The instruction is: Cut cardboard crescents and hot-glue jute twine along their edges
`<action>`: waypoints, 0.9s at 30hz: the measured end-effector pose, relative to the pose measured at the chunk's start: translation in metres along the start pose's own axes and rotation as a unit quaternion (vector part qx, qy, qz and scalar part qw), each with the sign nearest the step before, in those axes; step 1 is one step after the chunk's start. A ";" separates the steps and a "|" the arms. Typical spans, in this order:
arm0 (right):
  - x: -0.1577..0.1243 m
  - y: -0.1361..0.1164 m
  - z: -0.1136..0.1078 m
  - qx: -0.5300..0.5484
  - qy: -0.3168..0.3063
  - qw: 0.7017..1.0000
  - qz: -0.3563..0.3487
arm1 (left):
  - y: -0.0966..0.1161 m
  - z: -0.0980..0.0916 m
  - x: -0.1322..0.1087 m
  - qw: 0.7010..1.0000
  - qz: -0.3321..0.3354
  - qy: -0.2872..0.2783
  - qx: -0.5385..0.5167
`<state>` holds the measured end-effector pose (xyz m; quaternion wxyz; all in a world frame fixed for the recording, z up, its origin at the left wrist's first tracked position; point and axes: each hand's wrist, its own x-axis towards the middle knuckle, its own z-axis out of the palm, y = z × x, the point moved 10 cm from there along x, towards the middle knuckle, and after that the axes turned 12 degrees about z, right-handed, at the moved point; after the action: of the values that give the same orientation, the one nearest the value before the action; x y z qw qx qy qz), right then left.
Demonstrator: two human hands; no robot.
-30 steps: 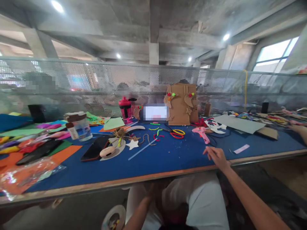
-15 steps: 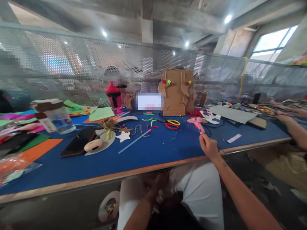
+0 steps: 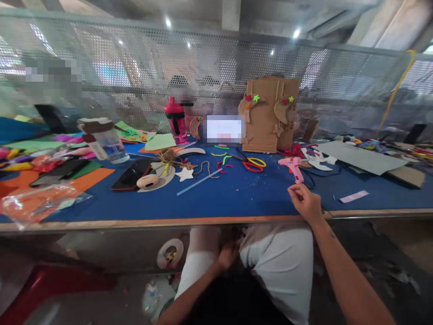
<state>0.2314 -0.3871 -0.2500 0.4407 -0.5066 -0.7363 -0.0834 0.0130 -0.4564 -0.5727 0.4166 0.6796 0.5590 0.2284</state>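
My right hand point(image 3: 306, 204) rests on the front edge of the blue table point(image 3: 216, 203), fingers curled together in a pinch; what they hold, if anything, is too small to make out. A pink glue gun point(image 3: 292, 167) lies just beyond that hand. My left hand point(image 3: 227, 255) is down between my knees below the table edge, its fingers hidden. Red and yellow scissors point(image 3: 252, 163) lie left of the glue gun. A brown cardboard piece point(image 3: 269, 115) with small coloured flowers stands upright at the back.
A black phone point(image 3: 130, 174), a white star point(image 3: 185, 174), twine and pipe-cleaner bits lie mid-table. A clear jar point(image 3: 106, 141), a pink bottle point(image 3: 176, 118), coloured foam sheets point(image 3: 50, 169) and a plastic bag point(image 3: 37, 203) sit left. Grey card point(image 3: 361, 155) lies right. A mesh screen point(image 3: 135, 76) backs the table.
My right hand drew back from the table's surface to its front edge and its spread fingers closed. The view tilted down and shifted; my left hand stayed under the table.
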 end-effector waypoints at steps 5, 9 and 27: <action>0.000 0.001 0.000 0.013 -0.005 1.000 0.007 | 0.002 -0.019 -0.021 0.997 0.033 0.061 0.030; 0.001 0.005 -0.001 0.030 -0.009 0.999 0.016 | 0.017 -0.054 -0.052 0.992 0.067 0.086 0.062; 0.010 0.009 0.022 0.045 -0.122 0.990 0.051 | 0.206 -0.242 -0.103 0.885 0.289 0.265 0.250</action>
<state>0.2251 -0.3635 -0.2584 0.3736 -0.5294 -0.7609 0.0343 -0.0852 -0.4849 -0.2547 -0.0157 0.8069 0.4656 0.3632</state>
